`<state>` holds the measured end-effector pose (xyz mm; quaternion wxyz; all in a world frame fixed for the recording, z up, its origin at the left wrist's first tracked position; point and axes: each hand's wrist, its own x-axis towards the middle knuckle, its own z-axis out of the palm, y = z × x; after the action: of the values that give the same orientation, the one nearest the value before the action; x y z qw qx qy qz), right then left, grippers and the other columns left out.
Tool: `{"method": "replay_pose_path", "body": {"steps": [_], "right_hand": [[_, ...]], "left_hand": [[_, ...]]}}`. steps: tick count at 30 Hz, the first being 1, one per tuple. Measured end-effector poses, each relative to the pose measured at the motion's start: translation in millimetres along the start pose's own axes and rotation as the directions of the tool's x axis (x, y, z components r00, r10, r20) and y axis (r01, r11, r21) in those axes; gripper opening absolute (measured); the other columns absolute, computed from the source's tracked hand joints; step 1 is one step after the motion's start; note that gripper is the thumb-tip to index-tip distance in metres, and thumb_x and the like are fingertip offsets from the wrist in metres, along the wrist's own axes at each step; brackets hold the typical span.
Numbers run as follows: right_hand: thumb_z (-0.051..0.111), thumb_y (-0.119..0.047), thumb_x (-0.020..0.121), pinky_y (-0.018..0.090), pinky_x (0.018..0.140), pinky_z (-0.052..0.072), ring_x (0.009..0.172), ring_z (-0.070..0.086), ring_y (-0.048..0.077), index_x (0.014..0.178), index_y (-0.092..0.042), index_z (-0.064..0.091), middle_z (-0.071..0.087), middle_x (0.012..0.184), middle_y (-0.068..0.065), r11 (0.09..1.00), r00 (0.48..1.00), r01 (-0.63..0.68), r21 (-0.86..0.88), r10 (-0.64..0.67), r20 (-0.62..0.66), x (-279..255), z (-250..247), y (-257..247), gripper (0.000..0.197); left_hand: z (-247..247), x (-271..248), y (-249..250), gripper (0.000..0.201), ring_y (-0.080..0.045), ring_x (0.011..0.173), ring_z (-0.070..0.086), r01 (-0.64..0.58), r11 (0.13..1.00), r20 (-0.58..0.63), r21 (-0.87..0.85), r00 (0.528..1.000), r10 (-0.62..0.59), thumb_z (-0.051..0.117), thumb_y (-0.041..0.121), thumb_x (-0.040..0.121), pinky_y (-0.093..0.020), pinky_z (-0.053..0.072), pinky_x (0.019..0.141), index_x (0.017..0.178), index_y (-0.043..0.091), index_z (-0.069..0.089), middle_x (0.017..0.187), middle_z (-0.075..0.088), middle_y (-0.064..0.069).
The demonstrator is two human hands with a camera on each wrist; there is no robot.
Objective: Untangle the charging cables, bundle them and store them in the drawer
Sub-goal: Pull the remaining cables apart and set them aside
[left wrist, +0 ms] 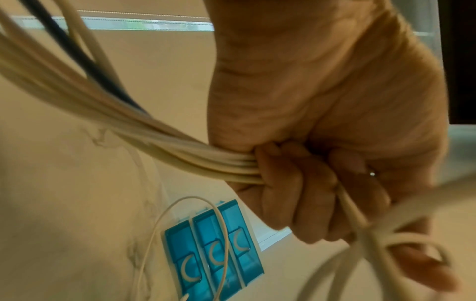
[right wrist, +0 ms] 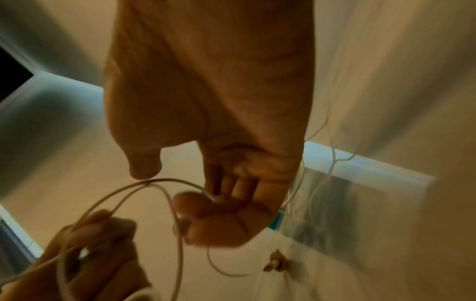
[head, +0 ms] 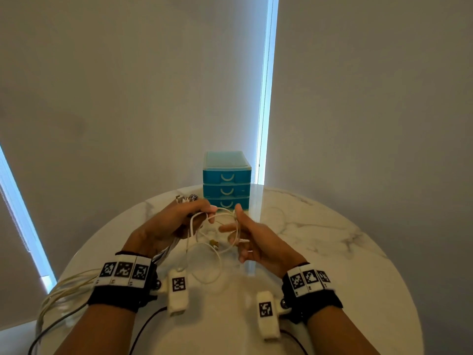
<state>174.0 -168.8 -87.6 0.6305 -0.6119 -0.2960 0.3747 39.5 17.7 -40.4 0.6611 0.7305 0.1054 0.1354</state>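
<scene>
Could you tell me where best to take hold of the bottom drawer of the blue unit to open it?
Hook the pale crescent handle at the centre of the bottom drawer's front, coming from the near side; all three drawers look shut, and the front faces the person.

The cables [head: 64, 295] are cut off at the head view's lower left edge; the right hand [right wrist: 221, 215] is blurred, its grip unclear.

Cables [head: 67, 290] in my left grip [head: 169, 224]: cream-white, one black strand [left wrist: 77, 53] among them. Thin loop [head: 225, 226] at my right grip [head: 258, 239]: white. Drawer unit [head: 226, 180]: teal-blue, pale crescent handles, lighter translucent top. Table [head: 320, 252]: white marble, grey veining. My wristbands [head: 120, 290]: black, with white tags in black-and-white square code patterns.
</scene>
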Motion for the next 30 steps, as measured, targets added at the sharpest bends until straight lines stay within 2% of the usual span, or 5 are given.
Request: {"method": "replay_pose_path", "body": {"steps": [9, 15, 21, 27, 30], "right_hand": [[0.057, -0.045, 0.107, 0.034, 0.079, 0.063, 0.08, 0.066, 0.022, 0.12, -0.015, 0.08, 0.079, 0.114, 0.006, 0.957, 0.942, 0.279, -0.086, -0.29, -0.171, -14, -9, -13, 0.04], [0.05, -0.026, 0.113, 0.021, 0.04, 0.03, 0.043, 0.03, 0.007, 0.133, -0.005, 0.069, 0.045, 0.067, -0.003, 0.901, 0.915, 0.238, 0.362, -0.084, -0.394, -4, -64, -8, 0.035], [0.056, -0.014, 0.087, 0.026, 0.047, 0.027, 0.051, 0.026, 0.012, 0.085, -0.019, 0.053, 0.036, 0.069, -0.003, 0.775, 0.881, 0.365, 0.516, -0.108, -0.461, 14, -16, -40, 0.007], [0.045, -0.016, 0.096, 0.03, 0.054, 0.039, 0.056, 0.047, 0.014, 0.094, -0.014, 0.059, 0.052, 0.077, 0.003, 0.677, 0.618, 0.641, 0.362, -0.174, -0.767, 44, 83, -95, 0.015], [0.048, -0.014, 0.106, 0.033, 0.076, 0.055, 0.093, 0.065, 0.023, 0.133, -0.002, 0.058, 0.063, 0.109, 0.01, 0.845, 0.841, 0.464, 0.266, -0.325, -0.433, 64, 163, -116, 0.031]], "left_hand": [[-37, -17, 27, 0.022, -0.012, 0.047, 0.029, -0.021, 0.989, -0.371, 0.148, 0.925, 0.076, 0.067, 0.022, 0.099, -0.02, 0.021, 0.041, 0.085, 0.008, 0.077, 0.054, 0.041, 0.003], [-114, -43, 40, 0.025, -0.015, 0.046, 0.028, -0.067, 0.992, -0.666, 0.104, 0.736, 0.119, 0.069, 0.02, 0.098, -0.022, 0.022, 0.04, 0.084, 0.004, 0.08, 0.054, 0.043, -0.002], [-124, -64, 47, 0.039, -0.012, 0.048, 0.035, -0.062, 0.977, -0.659, 0.202, 0.73, 0.183, 0.066, 0.056, 0.101, -0.024, 0.03, 0.044, 0.099, 0.02, 0.082, 0.053, 0.046, 0.007], [-162, -100, 87, 0.05, -0.011, 0.047, 0.039, -0.241, 0.945, -0.847, 0.223, 0.432, 0.31, 0.061, 0.063, 0.101, -0.023, 0.033, 0.045, 0.086, 0.018, 0.077, 0.056, 0.049, 0.007], [-189, -119, 110, 0.057, -0.019, 0.06, 0.057, -0.253, 0.923, -0.936, 0.291, 0.125, 0.33, 0.055, 0.07, 0.098, -0.034, 0.05, 0.064, 0.073, 0.021, 0.071, 0.067, 0.065, 0.003]]}}
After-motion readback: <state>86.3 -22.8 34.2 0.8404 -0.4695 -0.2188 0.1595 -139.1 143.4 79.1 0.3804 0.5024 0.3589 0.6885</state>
